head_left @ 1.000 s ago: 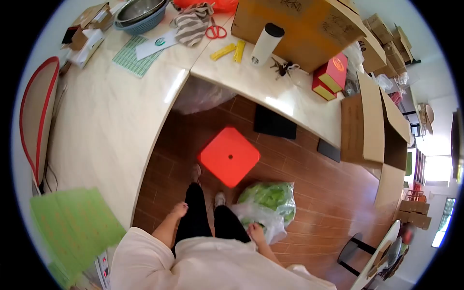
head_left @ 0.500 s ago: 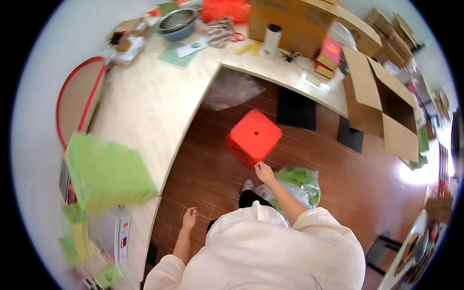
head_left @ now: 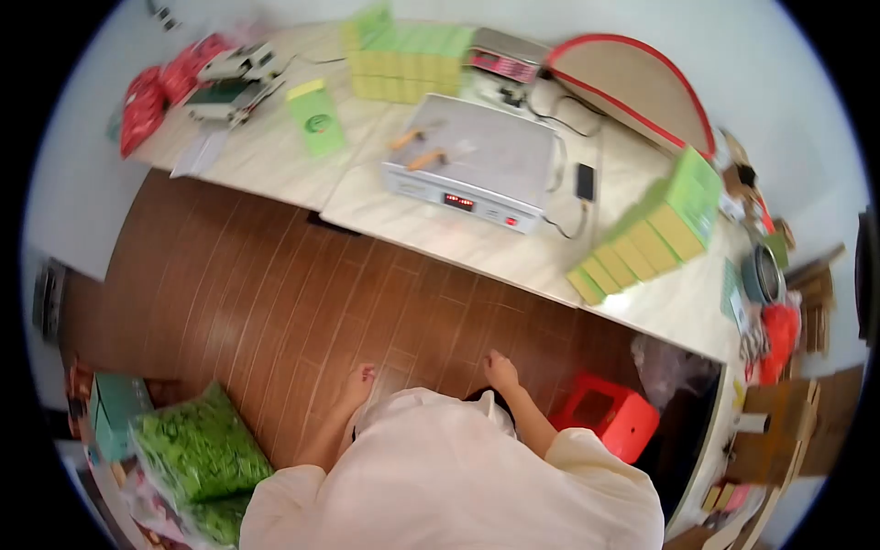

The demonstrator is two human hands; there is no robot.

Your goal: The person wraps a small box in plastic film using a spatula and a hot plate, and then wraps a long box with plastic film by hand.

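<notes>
Red stool | on floor, right of right hand, apart | nearer hand: right | long axis: indistinct | right: relaxed, partly open, no grasp visible | left hand: loosely half-open, nothing visibly held

Loose cream shirt, short wide sleeves

The left forearm points toward one o'clock, its left hand at eleven o'clock from the torso. The right forearm points toward eleven, its right hand at one. Both hands hang apart, fingers loosely bent.
</notes>
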